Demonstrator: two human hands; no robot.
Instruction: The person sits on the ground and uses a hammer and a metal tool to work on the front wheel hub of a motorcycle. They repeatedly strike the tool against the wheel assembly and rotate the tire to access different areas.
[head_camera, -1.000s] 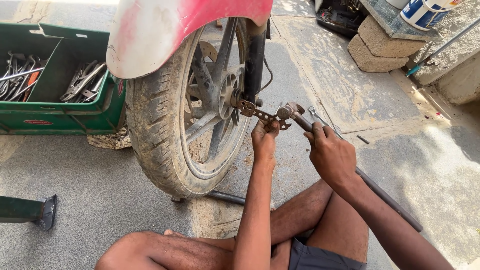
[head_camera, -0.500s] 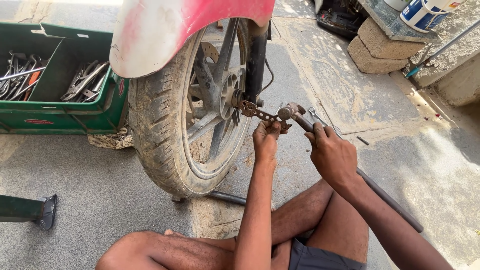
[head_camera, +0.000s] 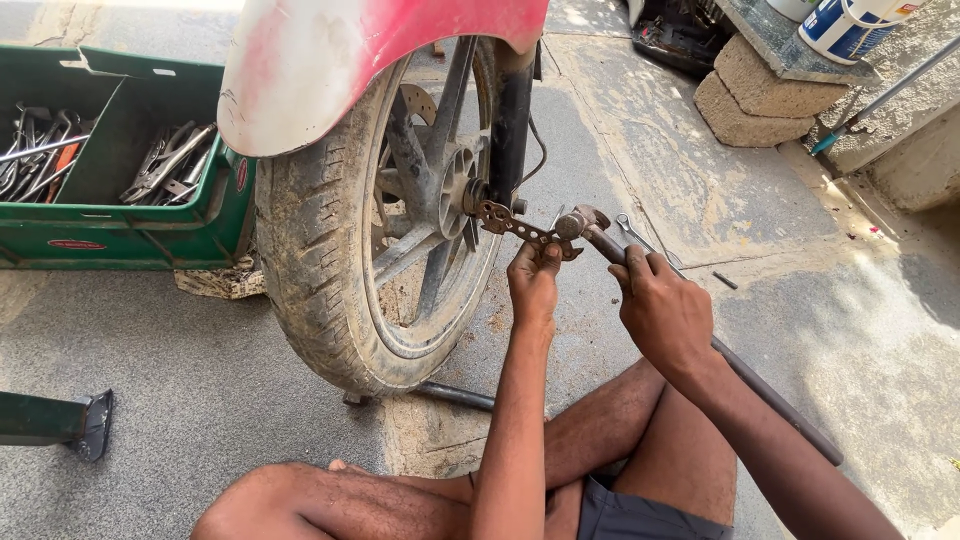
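A muddy motorcycle wheel stands under a red and white mudguard. A rusty perforated metal bracket sticks out from the axle toward me. My left hand pinches the bracket's free end from below. My right hand grips the long dark handle of a hammer, whose head rests against the bracket's end. The handle runs down and right past my forearm. A spanner lies on the ground just behind the hammer.
A green plastic crate with several spanners and pliers sits at the left. A green metal stand is at the lower left. Concrete blocks and a white and blue container are at the upper right. My bare legs are folded below.
The view has shifted slightly. Both hands stay at the bracket's end with almost no movement.
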